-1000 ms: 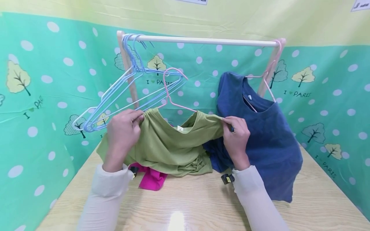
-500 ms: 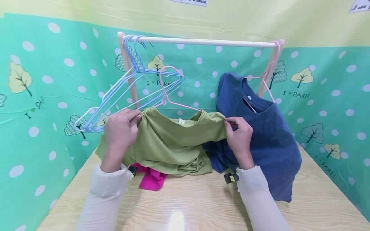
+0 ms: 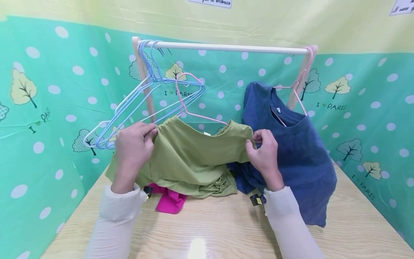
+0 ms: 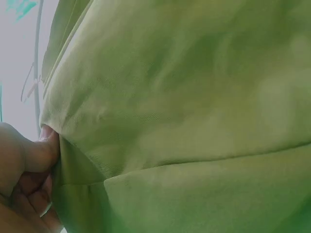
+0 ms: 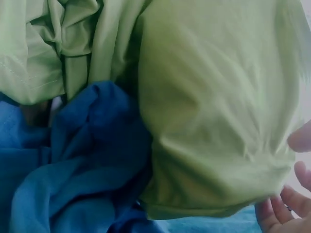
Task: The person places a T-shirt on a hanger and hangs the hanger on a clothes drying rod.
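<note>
A green T-shirt (image 3: 194, 154) is stretched between both hands, its lower part bunched near the table. My left hand (image 3: 133, 145) pinches it by the shoulder on the left; up close, the left wrist view shows thumb and fingers (image 4: 41, 155) at the fabric's edge. At the other sleeve, my right hand (image 3: 266, 151) has its thumb in front of the cloth and fingers behind the edge, the cloth puckering by the thumb (image 5: 300, 138). A pink hanger (image 3: 203, 117) sits inside the shirt, hook rising out of the neckline; its arms are mostly hidden.
Behind stands a clothes rack with a white rail (image 3: 226, 46). Several blue hangers (image 3: 129, 104) hang at its left end. A navy T-shirt (image 3: 297, 154) on a pink hanger hangs at the right. Magenta cloth (image 3: 171, 202) lies on the wooden table (image 3: 213, 230) below the green shirt.
The pink hanger has shifted left and slightly up. The shirt's front neckline has risen, nearly covering the label. My right hand went right, then slightly back, its thumb now lower on the sleeve.
</note>
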Demonstrator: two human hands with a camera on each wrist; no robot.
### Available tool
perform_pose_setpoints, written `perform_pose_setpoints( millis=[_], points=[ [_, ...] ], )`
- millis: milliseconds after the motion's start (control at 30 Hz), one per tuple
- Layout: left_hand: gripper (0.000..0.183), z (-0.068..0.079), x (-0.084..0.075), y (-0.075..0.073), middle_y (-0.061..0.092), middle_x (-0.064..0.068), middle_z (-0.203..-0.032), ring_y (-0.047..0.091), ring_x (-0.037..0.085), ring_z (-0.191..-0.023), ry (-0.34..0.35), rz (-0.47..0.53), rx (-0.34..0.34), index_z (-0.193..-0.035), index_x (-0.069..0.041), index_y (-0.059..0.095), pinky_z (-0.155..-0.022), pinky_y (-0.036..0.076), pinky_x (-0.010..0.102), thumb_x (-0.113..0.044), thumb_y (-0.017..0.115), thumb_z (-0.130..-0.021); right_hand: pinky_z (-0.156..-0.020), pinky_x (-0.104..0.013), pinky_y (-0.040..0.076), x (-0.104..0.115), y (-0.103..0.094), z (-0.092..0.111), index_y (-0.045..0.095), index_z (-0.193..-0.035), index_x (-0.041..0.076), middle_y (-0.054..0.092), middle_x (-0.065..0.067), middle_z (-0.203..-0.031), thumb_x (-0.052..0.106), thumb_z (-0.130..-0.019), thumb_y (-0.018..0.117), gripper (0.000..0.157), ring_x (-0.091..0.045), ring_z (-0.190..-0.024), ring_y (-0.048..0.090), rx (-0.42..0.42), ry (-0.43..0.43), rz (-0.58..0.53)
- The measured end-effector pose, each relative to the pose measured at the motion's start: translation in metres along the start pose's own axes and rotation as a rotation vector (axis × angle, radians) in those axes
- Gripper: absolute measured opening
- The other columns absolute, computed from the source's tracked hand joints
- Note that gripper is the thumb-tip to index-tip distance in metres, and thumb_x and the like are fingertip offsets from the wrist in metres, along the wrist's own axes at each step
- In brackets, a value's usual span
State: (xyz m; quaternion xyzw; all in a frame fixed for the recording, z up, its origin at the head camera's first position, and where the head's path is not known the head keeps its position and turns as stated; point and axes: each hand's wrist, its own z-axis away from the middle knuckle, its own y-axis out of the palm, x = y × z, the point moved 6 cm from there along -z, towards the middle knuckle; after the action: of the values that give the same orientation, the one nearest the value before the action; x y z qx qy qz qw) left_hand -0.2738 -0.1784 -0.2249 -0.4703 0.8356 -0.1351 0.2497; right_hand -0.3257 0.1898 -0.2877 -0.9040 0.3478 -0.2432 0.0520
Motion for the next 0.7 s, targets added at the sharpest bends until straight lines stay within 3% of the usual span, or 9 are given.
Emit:
perform_pose_setpoints(
  millis=[67,167,267,433,700],
  points=[
    [0.011,0.0,-0.002,0.0,0.077,0.014,-0.088,0.072,0.038,-0.076,0.015,0.002,0.009,-0.095,-0.003,0.082,-0.064,0.054,0.052,0.001,0.075,-0.088,-0.078,-0.045,0.047,0.003,0.001,-0.001,0.062,-0.099,-0.005,0.06,-0.02,-0.098,0.004,-0.084,0.076,0.022,-0.035,-0.088,0.057,0.02,-0.015,-0.008],
    [0.009,0.0,-0.006,0.001,0.076,0.013,-0.087,0.073,0.036,-0.076,0.046,0.001,0.023,-0.093,-0.004,0.082,-0.063,0.055,0.051,0.001,0.076,-0.088,-0.091,-0.051,0.046,0.013,0.001,-0.004,0.067,-0.12,-0.004,0.064,-0.021,-0.116,0.009,-0.09,0.078,0.034,-0.038,-0.105,0.057,0.046,-0.102,0.012],
    [0.008,0.001,-0.01,0.003,0.076,0.013,-0.086,0.073,0.035,-0.076,0.067,0.003,0.025,-0.092,-0.003,0.081,-0.061,0.055,0.05,0.0,0.076,-0.087,-0.1,-0.053,0.046,0.024,0.002,-0.004,0.07,-0.125,-0.001,0.068,-0.019,-0.122,0.008,-0.092,0.077,0.035,-0.039,-0.115,0.058,0.088,-0.198,0.037],
    [0.008,0.002,-0.014,0.002,0.076,0.013,-0.085,0.073,0.036,-0.074,0.071,0.002,0.006,-0.092,-0.002,0.081,-0.06,0.054,0.051,0.001,0.076,-0.087,-0.093,-0.048,0.054,0.031,0.003,-0.003,0.073,-0.12,-0.002,0.072,-0.017,-0.113,0.004,-0.094,0.072,0.026,-0.035,-0.107,0.064,0.117,-0.256,0.069],
    [0.009,0.002,-0.011,0.004,0.077,0.012,-0.086,0.073,0.036,-0.073,0.042,-0.003,0.01,-0.092,-0.004,0.081,-0.059,0.054,0.052,0.001,0.076,-0.087,-0.081,-0.05,0.058,0.023,-0.003,-0.002,0.077,-0.108,-0.004,0.075,-0.018,-0.1,-0.003,-0.092,0.072,0.017,-0.036,-0.089,0.068,0.014,-0.217,0.114]
  ],
)
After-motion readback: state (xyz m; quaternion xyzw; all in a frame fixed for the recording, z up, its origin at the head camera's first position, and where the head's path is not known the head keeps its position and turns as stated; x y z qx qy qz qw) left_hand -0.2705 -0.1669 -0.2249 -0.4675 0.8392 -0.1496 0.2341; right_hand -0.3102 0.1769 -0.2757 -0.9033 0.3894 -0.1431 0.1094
